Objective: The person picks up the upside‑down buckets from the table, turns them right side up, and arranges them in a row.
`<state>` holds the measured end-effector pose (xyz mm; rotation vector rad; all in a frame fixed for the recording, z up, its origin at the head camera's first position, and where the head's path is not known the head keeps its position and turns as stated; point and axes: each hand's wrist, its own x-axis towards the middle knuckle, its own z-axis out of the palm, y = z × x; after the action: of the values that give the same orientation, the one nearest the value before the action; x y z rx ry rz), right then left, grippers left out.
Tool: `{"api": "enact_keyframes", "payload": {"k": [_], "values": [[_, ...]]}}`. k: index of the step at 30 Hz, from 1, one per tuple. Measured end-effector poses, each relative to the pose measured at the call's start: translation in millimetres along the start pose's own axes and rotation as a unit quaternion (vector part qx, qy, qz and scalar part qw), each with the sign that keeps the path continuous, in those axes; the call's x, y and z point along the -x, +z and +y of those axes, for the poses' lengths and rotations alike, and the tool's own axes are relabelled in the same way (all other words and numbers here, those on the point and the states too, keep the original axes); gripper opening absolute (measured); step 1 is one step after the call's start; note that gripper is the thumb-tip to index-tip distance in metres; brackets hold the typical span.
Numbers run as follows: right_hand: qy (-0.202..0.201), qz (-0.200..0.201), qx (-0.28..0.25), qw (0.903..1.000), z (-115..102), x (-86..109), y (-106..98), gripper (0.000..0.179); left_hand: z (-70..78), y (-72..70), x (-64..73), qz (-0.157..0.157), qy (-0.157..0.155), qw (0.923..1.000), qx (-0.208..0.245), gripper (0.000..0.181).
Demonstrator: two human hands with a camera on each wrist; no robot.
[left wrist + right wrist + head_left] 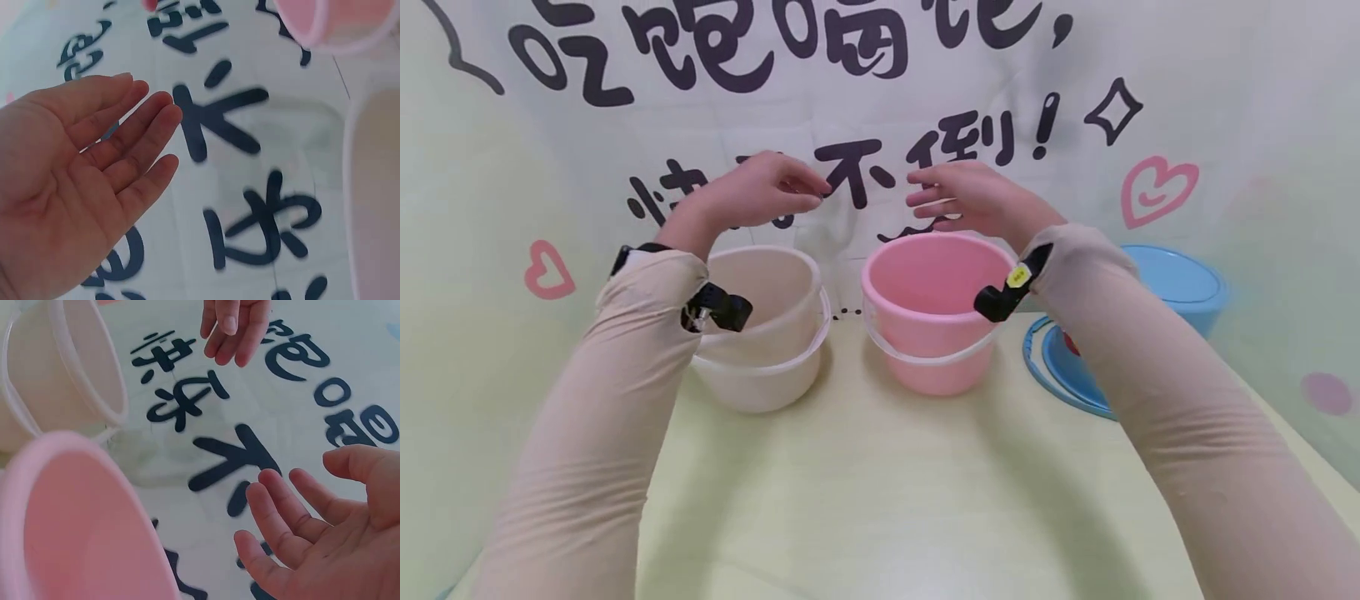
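on the left, a long, pale beige-pink fabric sleeve (587, 417) bunches at the wrist, with fine creases crossing its length. a matching beige-pink right sleeve (1187, 408) is similarly wrinkled. a black left wrist strap (653, 247) bears a small, blocky black camera (730, 308). the black right wrist strap (1040, 257) carries a similar black right camera (996, 305) and a bright yellow, roughly hexagonal sticker (1018, 276) with small dark markings.
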<state>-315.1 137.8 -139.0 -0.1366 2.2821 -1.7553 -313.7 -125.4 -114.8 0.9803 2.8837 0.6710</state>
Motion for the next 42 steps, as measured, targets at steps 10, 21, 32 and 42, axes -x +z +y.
{"api": "enact_keyframes", "payload": {"k": [10, 21, 32, 42], "values": [[-0.015, 0.007, 0.063, 0.9979, 29, 38.6, -48, 0.052, 47.9, 46.4, -25.4, -0.023, 0.107, 0.9939, 0.011, 0.029], [0.009, 0.029, 0.128, 0.9913, 63, 82.8, -89, 0.069, 92.3, 102.1, -43.8, -0.063, 0.171, 0.9812, 0.063, 0.026], [-0.016, 0.027, 0.153, 0.9877, 130, 124.4, -135, 0.064, 121.3, 166.6, -45.8, -0.114, 0.220, 0.9580, 0.144, 0.028], [-0.067, 0.012, 0.136, 0.9883, 179, 155.6, -168, 0.047, 144.7, 232.3, -62.0, -0.171, 0.244, 0.9371, 0.182, 0.029]]}}
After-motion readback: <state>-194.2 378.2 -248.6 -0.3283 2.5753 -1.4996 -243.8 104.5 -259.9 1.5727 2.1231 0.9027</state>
